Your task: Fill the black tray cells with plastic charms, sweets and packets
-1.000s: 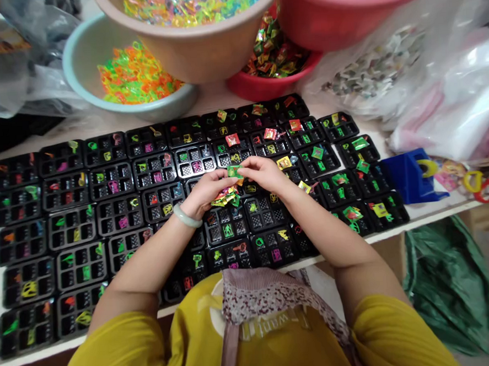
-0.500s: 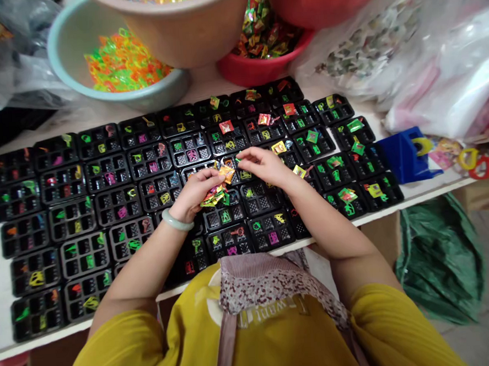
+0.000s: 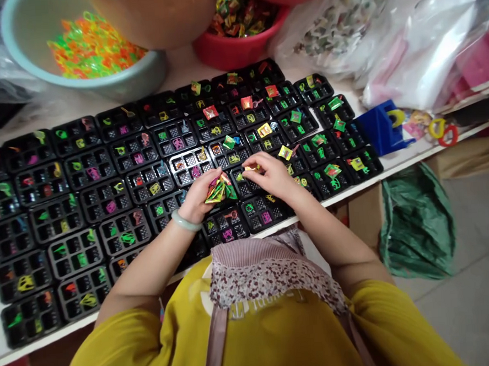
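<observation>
My left hand (image 3: 199, 198), with a pale bangle at the wrist, is closed around a bunch of small shiny packets (image 3: 220, 189) in green, yellow and red. To its right, my right hand (image 3: 271, 176) pinches a small yellow packet (image 3: 251, 168) above a black compartment tray (image 3: 245, 189). Rows of these trays cover the table, with small coloured plastic trinkets in their compartments. Single packets lie on several trays toward the right, among them a green packet (image 3: 229, 142) just beyond my hands and a yellow packet (image 3: 285, 152).
Behind the trays stand a light blue basin (image 3: 31, 74) of orange and green plastic pieces, a tan basin (image 3: 160, 22) and a red basin (image 3: 240, 49) of packets. A blue plastic holder (image 3: 384, 130) sits at the right edge. Below hangs a green bag (image 3: 416, 222).
My right hand has come nearer and now pinches a yellow packet. A green packet now lies on a tray where that hand was. The view has shifted, so everything sits further left.
</observation>
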The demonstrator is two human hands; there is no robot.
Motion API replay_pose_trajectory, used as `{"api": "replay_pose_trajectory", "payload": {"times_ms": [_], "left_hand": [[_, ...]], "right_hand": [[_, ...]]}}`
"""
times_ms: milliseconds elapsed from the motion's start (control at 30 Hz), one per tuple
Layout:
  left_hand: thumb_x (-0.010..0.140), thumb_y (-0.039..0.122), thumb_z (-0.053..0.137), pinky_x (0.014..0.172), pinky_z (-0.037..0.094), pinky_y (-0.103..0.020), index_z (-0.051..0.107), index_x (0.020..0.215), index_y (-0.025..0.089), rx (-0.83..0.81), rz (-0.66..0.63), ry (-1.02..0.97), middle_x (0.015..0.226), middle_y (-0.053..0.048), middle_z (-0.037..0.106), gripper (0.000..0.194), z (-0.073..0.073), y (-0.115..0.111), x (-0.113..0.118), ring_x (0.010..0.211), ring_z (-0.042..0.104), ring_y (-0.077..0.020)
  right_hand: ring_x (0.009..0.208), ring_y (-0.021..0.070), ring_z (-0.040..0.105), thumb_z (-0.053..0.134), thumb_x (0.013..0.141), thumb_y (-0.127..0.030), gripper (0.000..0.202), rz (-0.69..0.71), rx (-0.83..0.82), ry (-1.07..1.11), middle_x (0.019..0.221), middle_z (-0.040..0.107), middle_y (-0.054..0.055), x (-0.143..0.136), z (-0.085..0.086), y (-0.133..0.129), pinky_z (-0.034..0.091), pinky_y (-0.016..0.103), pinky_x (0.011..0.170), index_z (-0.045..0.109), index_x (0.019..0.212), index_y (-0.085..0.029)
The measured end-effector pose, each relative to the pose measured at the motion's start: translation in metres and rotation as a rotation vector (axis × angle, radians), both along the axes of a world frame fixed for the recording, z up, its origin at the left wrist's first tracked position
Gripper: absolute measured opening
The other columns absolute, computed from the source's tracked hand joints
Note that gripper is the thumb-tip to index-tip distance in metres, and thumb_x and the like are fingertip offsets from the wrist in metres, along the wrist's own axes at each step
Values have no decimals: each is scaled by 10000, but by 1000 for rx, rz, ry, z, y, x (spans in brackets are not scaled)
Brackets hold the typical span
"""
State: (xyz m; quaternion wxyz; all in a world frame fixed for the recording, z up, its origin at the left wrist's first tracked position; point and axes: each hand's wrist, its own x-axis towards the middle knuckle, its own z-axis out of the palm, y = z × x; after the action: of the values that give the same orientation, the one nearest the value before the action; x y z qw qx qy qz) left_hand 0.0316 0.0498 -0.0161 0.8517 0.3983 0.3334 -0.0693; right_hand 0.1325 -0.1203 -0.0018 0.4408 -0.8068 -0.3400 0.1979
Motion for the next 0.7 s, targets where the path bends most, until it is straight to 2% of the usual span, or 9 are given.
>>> {"api": "replay_pose_trajectory", "payload": {"times_ms": [100,200,333,433,500,567,633,700], "left_hand": [[758,342,696,386,403,-168,572,705,142,-46,91,-14,582,24,582,241,-3,-10,1,448,528,-61],[768,367,696,404,419,-175,611,786,138,-24,70,-11,620,21,603,245,1,-16,-1,464,546,-64],[701,337,761,486,472,-190,611,786,134,30,-18,-4,625,18,623,266,10,-25,-4,491,578,-74],[616,244,797,486,480,-205,581,785,148,36,-83,24,633,20,637,290,12,-30,-6,521,622,-112],[589,241,797,436,454,-200,564,780,155,57,-120,34,603,23,626,313,13,-29,-8,501,623,-128],[570,259,800,397,431,-191,552,769,161,87,-130,33,558,32,603,333,14,-23,-11,468,608,-128],[558,280,802,381,426,-189,548,775,168,108,-132,27,545,37,596,352,14,-15,-16,457,606,-133],[556,297,801,379,429,-190,547,781,173,124,-139,25,551,36,600,362,14,-6,-22,463,614,-141]], "right_hand": [[718,141,580,682,775,-345,190,43,27,171,868,631,12,-32,5,5,489,297,690,589,884,-220],[688,126,570,591,820,-296,92,-74,59,227,801,611,-6,-49,-4,6,478,281,669,542,830,-219],[582,103,532,581,790,-289,103,-221,101,308,716,574,-32,-48,-18,7,457,248,574,507,778,-217],[540,91,512,605,772,-322,141,-258,124,370,705,576,-38,-40,-15,3,440,230,528,510,767,-218],[551,97,524,598,791,-346,144,-290,144,379,721,596,-34,-34,-9,-7,449,236,541,533,790,-218],[639,121,571,577,822,-323,110,-306,118,275,768,630,-17,-29,-3,-24,475,264,625,576,811,-213],[759,152,605,570,840,-272,94,-240,10,118,817,653,5,-27,-1,-43,478,303,735,628,800,-210],[829,180,614,578,850,-241,118,-116,-138,19,840,663,25,-29,-3,-59,468,337,796,675,789,-212]]}}
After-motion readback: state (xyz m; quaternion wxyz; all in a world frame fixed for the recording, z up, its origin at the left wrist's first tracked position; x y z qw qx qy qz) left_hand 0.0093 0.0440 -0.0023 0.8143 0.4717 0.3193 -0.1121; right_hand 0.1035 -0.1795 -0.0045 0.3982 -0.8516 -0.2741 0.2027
